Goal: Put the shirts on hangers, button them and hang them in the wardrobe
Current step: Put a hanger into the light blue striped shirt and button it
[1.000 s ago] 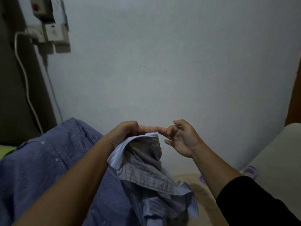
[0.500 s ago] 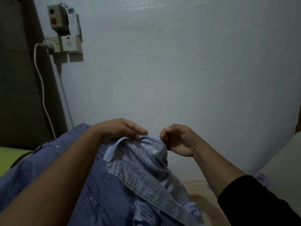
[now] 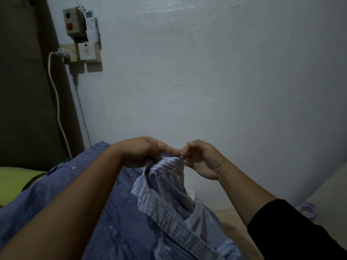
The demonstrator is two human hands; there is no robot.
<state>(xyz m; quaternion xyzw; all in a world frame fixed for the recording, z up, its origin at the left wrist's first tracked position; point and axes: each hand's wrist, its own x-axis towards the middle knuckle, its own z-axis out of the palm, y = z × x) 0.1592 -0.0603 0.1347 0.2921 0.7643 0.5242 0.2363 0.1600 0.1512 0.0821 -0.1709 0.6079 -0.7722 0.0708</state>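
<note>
Pale blue-grey wall (image 3: 216,76) fills most of view; vs. 0.5 s ago the switch box (image 3: 75,23) and socket w/ plugged white cable (image 3: 56,102) sit lower and further right in frame, i.e. the head has tilted up and to the left. Dark panel (image 3: 22,81) at left, yellow-green surface (image 3: 13,179) below it. Checked blue shirt (image 3: 62,186) lies spread at lower left, under the left forearm, as before. Striped pale shirt (image 3: 169,196) hangs bunched at centre, its top edge held up betw. both hands, lower folds trailing down to bottom of frame. Left hand (image 3: 142,152): fingers curled, clenched on the shirt's top edge; 0.5 s ago fingers lay flatter over the cloth. Right hand (image 3: 204,160): thumb and forefinger pinch the same edge, other fingers loosely curled; earlier it was a closed fist there. Hands now nearly touching. Lilac ring-shaped object (image 3: 308,212) at right, partly hidden behind the black sleeve (image 3: 293,228).
</note>
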